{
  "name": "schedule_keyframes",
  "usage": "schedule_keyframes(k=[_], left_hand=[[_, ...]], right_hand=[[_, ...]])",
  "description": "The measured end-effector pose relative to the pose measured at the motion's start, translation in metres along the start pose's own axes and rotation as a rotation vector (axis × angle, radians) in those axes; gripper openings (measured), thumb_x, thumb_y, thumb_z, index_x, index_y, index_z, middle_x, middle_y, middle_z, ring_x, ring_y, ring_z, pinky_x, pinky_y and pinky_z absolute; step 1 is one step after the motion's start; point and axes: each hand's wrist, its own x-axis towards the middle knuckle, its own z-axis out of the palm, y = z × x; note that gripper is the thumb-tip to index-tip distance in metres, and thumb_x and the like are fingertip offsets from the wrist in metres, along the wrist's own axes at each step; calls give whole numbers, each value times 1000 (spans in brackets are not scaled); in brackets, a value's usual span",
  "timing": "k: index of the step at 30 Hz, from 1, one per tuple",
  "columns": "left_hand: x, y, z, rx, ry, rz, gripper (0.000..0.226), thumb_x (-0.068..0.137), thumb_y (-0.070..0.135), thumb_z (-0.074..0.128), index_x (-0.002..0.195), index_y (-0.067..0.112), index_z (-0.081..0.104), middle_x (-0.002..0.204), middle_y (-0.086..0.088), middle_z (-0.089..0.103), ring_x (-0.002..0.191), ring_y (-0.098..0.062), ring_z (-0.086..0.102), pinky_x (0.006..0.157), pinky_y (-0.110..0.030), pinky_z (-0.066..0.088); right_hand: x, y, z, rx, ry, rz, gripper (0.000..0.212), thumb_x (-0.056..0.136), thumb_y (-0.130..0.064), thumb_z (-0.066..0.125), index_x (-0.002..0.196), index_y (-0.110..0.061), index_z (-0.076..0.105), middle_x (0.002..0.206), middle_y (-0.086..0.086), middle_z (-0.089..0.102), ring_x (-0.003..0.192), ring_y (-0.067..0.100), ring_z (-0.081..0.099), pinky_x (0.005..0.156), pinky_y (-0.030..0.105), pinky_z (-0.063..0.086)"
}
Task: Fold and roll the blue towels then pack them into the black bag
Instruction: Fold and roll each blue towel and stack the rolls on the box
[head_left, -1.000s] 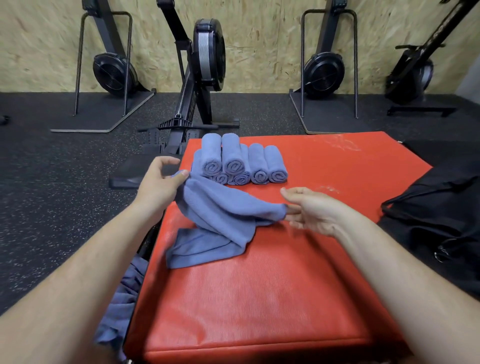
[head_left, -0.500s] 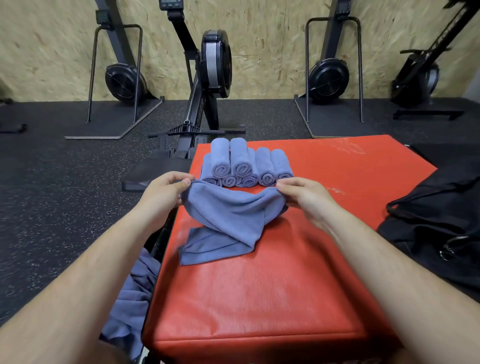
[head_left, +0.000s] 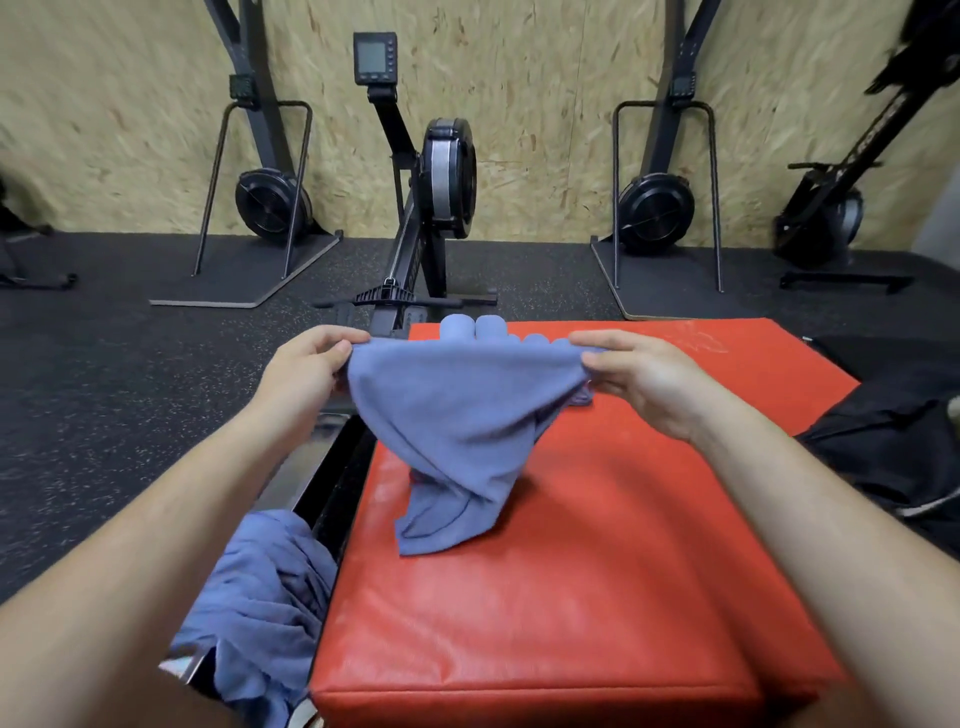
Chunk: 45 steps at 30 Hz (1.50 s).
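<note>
I see the left fingers (head_left: 336, 347) curled tight on one top corner of a blue towel (head_left: 457, 415). The right fingers (head_left: 605, 340) pinch the other top corner. So the left hand (head_left: 306, 371) and the right hand (head_left: 641, 382) each hold the towel, and its top edge runs almost straight between them. Both hands are up off the red pad (head_left: 571, 597), at about the same height. The towel hangs down from that edge in a pointy shape, twisted in the middle. Its bottom end rests on the pad in a crumpled flap, near the pad's left side.

Just behind the top edge I can see the tops of the rolls (head_left: 478, 326), blue towels already rolled up. They sit side by side at the far left end of the pad. The held towel hides most of them, so I cannot count them.

Left of the pad, down low, a pile (head_left: 265, 587) of loose blue towels lies by the left arm. The black bag (head_left: 893, 415) is on the right, next to the pad. I cannot tell if it is open. Past the pad a rower (head_left: 447, 176) stands on the dark floor (head_left: 104, 374), with more machines by the wood wall (head_left: 545, 78).
</note>
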Motion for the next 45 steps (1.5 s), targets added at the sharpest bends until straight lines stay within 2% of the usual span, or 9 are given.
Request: schedule_keyframes(k=[2,6,11,19,25,33,38,41,45], left_hand=[[12,33,-3,-7,23,77,30,101,9,50,89,22,74,94,-7,72,81,-23,60,75,-37,48],[31,98,-7,75,73,190,30,99,16,51,85,31,74,90,-2,70,76,-19,54,60,-29,41],[36,153,-13,179,112,253,24,99,23,51,91,33,71,101,4,70,88,-15,58,73,-33,45],[20,178,-4,48,142,233,23,91,7,59,91,26,72,93,0,66,75,-13,53,61,-25,40],[-1,175,-3,-27,107,212,38,85,3,58,104,30,75,113,2,70,86,-13,59,66,-23,44],[-50,190,-17,-208,78,295,23,85,5,72,101,21,77,94,-3,71,79,-12,60,70,-26,47],[-46,186,-16,134,179,381,21,84,14,78,102,26,75,87,5,67,78,-9,59,70,-18,44],[-31,170,-6,435,163,389,15,91,19,71,105,24,73,94,7,69,86,-10,62,68,-21,43],[-11,144,10,505,106,297,8,96,18,63,90,19,68,82,-1,67,71,-16,57,55,-27,39]], right_hand=[[4,-33,-6,-60,28,-95,25,93,-2,60,111,-16,70,103,14,68,94,24,62,92,35,53],[9,-100,-12,-167,111,-253,26,96,-1,57,112,-16,70,102,15,68,87,22,64,73,30,58],[6,-152,-13,-347,199,-400,19,100,-14,58,108,-26,71,90,7,67,78,17,63,70,33,61],[-8,-167,-23,-204,197,-336,25,94,-5,61,106,-23,74,103,17,70,86,24,62,89,46,55],[-29,-159,-19,-145,196,-260,45,87,4,55,106,-31,76,110,5,69,85,21,60,76,36,48],[-86,-175,-21,-50,106,-298,35,83,5,69,114,-11,72,105,6,73,93,17,70,81,26,56],[-78,-180,-24,-372,228,-262,37,75,3,78,106,-17,75,106,7,73,102,22,69,95,38,56],[-64,-170,-23,-481,246,-219,26,78,-3,78,97,-21,77,99,3,75,91,16,68,83,30,57],[-36,-144,-23,-524,215,-149,12,86,-13,72,88,-22,79,86,-4,74,76,10,61,69,23,49]])
